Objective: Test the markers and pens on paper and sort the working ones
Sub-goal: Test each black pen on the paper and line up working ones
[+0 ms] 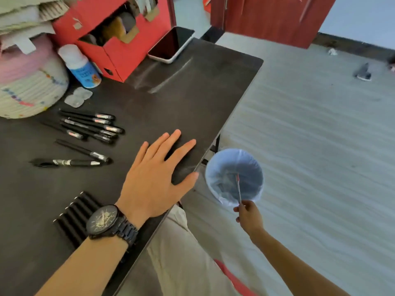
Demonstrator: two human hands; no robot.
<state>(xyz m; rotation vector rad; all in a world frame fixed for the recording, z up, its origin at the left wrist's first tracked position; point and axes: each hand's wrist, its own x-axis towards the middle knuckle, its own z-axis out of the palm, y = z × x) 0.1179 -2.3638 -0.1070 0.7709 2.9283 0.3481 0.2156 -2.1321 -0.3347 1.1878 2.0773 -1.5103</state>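
At the far left of the dark matte desk (192, 92) sits a pale woven basket with coloured stitching (32, 92). Beside it are a white-and-blue plastic bottle (80, 67) and an open red cardboard box (119, 50). In front of the basket lies a loose bundle of black pens with clear grips (92, 126), packed close and roughly parallel. 2 more black pens (83, 150) lie apart just below it. Nearer the person, a tight row of black barrels (74, 214) lies side by side, partly under a black wristwatch (104, 220). I can't tell whether these are pens or markers. I see no test paper from here.

The left hand (158, 174) lies flat on the desk near its edge, fingers straight and spread, holding nothing. Off the desk to the right, a round bin lined with a pale blue bag (234, 176) stands on the floor. The right hand (249, 214) pinches the lower end of a slim pale pen with a red tip (238, 189). The pen points up over the near side of the bin's mouth. My guess is that it failed and is being thrown out.

The pen hangs close to the near rim. Let go at this tilt, it could catch the bag's edge and tip out onto the floor. The desk groups also lie near one another, so a careless sweep of the left arm could mix them.
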